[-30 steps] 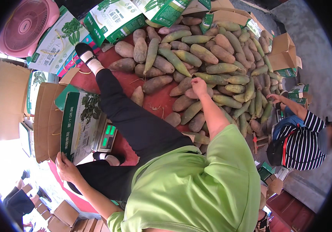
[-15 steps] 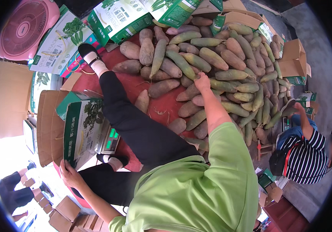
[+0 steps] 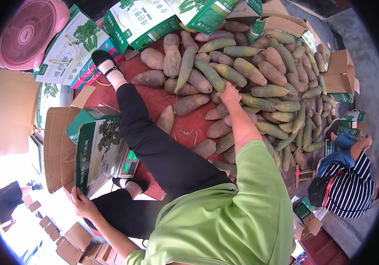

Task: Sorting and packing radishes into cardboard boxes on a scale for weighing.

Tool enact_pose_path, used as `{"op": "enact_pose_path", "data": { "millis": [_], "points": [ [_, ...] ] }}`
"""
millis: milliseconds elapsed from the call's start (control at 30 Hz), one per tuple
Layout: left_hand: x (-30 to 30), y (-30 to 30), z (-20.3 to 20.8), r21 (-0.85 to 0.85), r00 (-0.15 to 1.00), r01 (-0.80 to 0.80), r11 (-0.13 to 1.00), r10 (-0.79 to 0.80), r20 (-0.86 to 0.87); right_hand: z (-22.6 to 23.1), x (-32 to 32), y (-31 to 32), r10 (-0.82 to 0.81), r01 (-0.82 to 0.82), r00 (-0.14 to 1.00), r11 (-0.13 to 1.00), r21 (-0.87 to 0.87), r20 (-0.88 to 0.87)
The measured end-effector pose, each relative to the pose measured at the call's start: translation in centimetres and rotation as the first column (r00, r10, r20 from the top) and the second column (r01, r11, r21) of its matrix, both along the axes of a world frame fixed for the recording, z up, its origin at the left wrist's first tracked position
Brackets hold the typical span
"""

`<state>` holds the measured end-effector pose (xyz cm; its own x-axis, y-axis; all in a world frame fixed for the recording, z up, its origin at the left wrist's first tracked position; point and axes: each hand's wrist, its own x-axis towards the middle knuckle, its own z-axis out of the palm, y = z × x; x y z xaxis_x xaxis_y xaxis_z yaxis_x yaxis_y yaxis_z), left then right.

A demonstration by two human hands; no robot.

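A large heap of long green and brownish radishes (image 3: 271, 91) covers the red surface in front of me. My right hand (image 3: 229, 94) reaches into its middle, fingers curled at the lower end of a green radish (image 3: 210, 76); the fingertips are partly hidden. My left hand (image 3: 83, 204) grips the near lower edge of an open green and white carton (image 3: 102, 140). The carton stands tilted, flaps spread to the left, and its inside is hidden from me. Beside it is a scale (image 3: 130, 163) with a lit green display.
Printed cartons (image 3: 143, 20) line the far side, with a pink fan (image 3: 35, 33) at the far left. A co-worker in a striped shirt (image 3: 352, 185) sits at the right beyond the heap. Brown boxes (image 3: 77, 237) lie at the lower left, where another person (image 3: 5, 201) is partly visible.
The whole view has shifted slightly. My right hand has moved a little toward the green radish's end; my left hand stays on the carton. The co-worker's arm has swung outward, away from the shoe.
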<state>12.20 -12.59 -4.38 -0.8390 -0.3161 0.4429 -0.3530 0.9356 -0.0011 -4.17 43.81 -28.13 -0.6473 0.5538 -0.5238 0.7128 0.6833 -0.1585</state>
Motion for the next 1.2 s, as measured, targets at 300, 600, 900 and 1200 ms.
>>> {"op": "enact_pose_path", "data": {
  "millis": [300, 600, 900, 1200],
  "points": [
    [0.1, -0.1, 0.1, 0.012, 1.000, 0.020, 1.000, -0.019, -0.009, 2.3, 1.5, 0.3, -0.022, -0.046, 0.959, 0.972, -0.232, -0.282],
    [0.0, 0.1, 0.6, -0.013, 0.997, 0.082, 0.997, -0.082, 0.013, 4.7, 5.7, -0.4, -0.688, 0.332, 0.726, 0.355, -0.874, -0.004],
    [-0.2, 1.7, 1.9, 0.101, 0.998, 0.018, 0.995, -0.024, 0.062, 16.1, 6.0, -3.9, -0.515, 0.009, 0.795, 0.539, -0.843, -0.320],
    [0.2, 1.5, 2.4, 0.073, 0.992, 0.104, 0.992, -0.109, 0.067, 31.3, -1.1, -16.7, 0.066, -0.746, 0.637, 0.302, -0.593, -0.768]
  ]
}}
